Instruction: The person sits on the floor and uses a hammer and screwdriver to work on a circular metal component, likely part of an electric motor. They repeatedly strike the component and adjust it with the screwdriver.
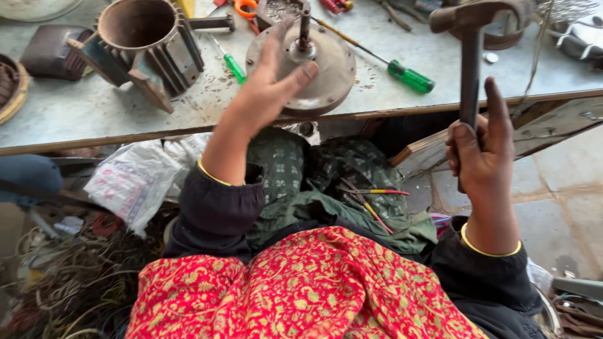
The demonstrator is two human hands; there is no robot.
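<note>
Nearest me I see a red and gold patterned cloth (301, 289) across the lap, with dark sleeves running out to both hands. Just beyond it lies a green patterned garment (339, 182) with thin red and yellow handled tools (370, 198) resting on top, below and between the two hands.

My right hand (480, 154) is raised at the right, its fingers (461, 147) clenched around the dark handle of a hammer (470, 69). The handle stands nearly upright and the rusty head sits well above the fingers, over the bench edge.

My left hand (273, 85) is lifted higher and further in, its fingers (279, 41) released and spread, grasping nothing. The palm lies against the near side of a round metal end plate (326, 69) with a short shaft (304, 28) sticking up from its middle. The plate rests at the front edge of the grey bench (75, 107), directly beyond the left fingers.

Just left of those fingers lies a small green screwdriver (232, 63), and further left a ribbed rusty motor housing (141, 44) stands open side up. Between the two hands, on the bench, a longer green-handled screwdriver (408, 76) lies slantwise. Beyond the left fingers, orange-handled scissors (245, 7) show at the far edge. Below the bench, left of the left sleeve, sit a white printed sack (135, 179) and tangled wire (69, 276).
</note>
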